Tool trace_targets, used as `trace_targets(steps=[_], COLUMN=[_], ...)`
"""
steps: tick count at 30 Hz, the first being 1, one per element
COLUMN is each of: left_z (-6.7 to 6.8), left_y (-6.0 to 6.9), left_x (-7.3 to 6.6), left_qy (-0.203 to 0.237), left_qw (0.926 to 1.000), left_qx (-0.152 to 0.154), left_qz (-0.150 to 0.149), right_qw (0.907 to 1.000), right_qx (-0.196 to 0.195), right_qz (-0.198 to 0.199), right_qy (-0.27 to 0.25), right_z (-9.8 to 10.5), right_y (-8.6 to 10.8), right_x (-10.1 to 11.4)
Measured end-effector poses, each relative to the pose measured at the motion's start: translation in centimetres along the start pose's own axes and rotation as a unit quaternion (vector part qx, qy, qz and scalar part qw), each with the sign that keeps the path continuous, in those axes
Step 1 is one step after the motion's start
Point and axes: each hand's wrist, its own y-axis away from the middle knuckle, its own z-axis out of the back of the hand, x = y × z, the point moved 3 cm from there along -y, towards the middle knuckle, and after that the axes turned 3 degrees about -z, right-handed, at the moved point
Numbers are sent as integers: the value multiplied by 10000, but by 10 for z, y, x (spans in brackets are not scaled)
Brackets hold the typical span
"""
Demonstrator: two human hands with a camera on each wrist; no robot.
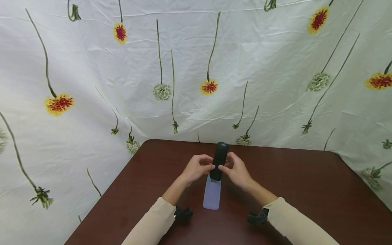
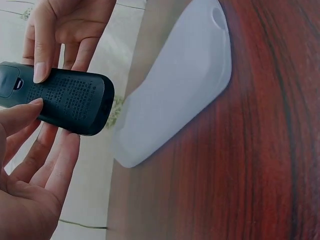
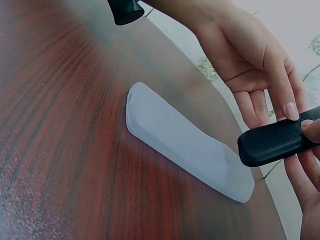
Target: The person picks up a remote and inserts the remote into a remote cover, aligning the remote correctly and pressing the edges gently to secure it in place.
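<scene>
Dark reddish-brown wood-grain table [image 1: 294, 177], far corners rounded; translucent whitish sleeve [image 1: 211, 196] lying directly on it

The remote [image 1: 221, 151] was black, with rows of tiny lettering on its back. Nearest it, the cover [image 1: 212, 195] showed a milky bluish white. Beneath the remote, the bench [image 1: 306, 183] was reddish brown with dark grain. Beyond the remote, the white cloth [image 1: 263, 61] bore yellow-and-red flowers, whitish-green blooms and green stems.
</scene>
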Motion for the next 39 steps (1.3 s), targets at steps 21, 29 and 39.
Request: trace_targets(steps=[21,29,39], left_z=[2,0,-7], left_y=[2,5,5], left_x=[24,27,25], left_qy=[-1697,-1888,-2211], left_qw=[9853,9809,9734], left_qx=[-59,86,228], left_qz=[174,452,553], right_qw=[9993,9985,9971], right_qx=[-181,-343,-462], right_qz=[-290,-373,-481], right_qy=[175,225,355], right_z=[-4,-3,-4], right_y=[-1,0,0], right_x=[-12,-14,-16])
